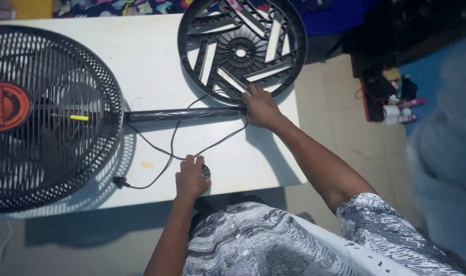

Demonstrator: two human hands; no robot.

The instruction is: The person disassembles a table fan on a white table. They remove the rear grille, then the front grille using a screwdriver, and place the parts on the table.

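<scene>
Two hands work on a stand fan lying flat across the white table: the right hand is closed around the end of the black pole, right where it meets the round base. The left hand is curled over a small dark knob near the table's front edge, just beside the black cord that loops from the pole to a plug. The fan's cage lies at the far left, joined to the pole.
</scene>
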